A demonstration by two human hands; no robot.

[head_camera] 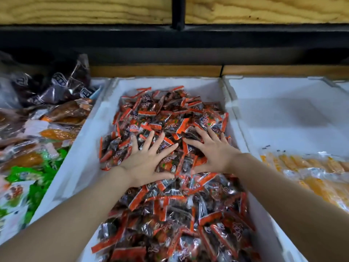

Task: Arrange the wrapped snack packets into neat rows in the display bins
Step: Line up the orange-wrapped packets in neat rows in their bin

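In the middle bin (81,148), head view: a white foam box heaped with small red-and-black wrapped packets (170,114). The pile is loose and the packets lie at all angles. The heap runs from near the far wall down to the near edge of frame. It sits toward the right side, and bare white floor shows along the left wall.

Left hand (147,159): palm down on the pile, fingers spread and straight, fanned far and right. It grasps nothing, just lies flat on the packets.

Right hand (213,154): same pose, palm down, fingers splayed, fanned far and left. Released, nothing pinched.

The two hands sit just beside each other at mid-pile. Index fingertips are close and thumb tips are close, framing a few packets between them. Both forearms come in from the near corners.

Right bin (283,114): same white foam, far half bare. Yellow packets (311,167) lie in the near half, roughly side by side.

Left of the middle bin is mixed stock:
- dark packets (62,86) at the far end
- orange-brown ones (62,112) mid
- green ones (37,178) near, blurred

Far side: a black rail (170,36) runs over the bins, with a wooden board (85,10) above it.
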